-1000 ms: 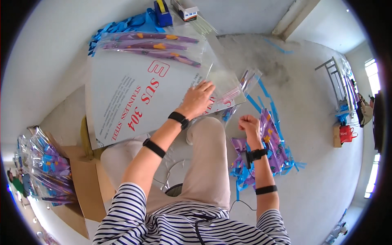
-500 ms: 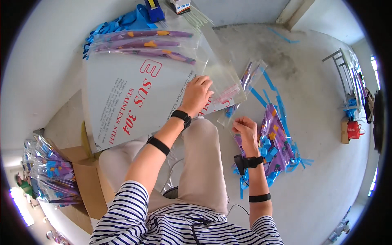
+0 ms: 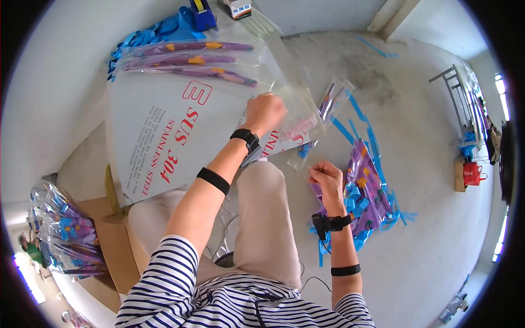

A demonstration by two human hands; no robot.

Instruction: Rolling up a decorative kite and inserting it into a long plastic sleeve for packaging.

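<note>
Clear plastic sleeves overlap the right edge of the desk, seemingly placed for easy reach. The hands are apart: the left hand is curled closed above them, any grip hidden; the right hand appears pinched on a transparent film, perhaps steadying its corner. Three purple packets lie parallel farther back, probably out of the way.

The plastic sleeves look glossy, the board smooth, the cardboard box matt.
</note>
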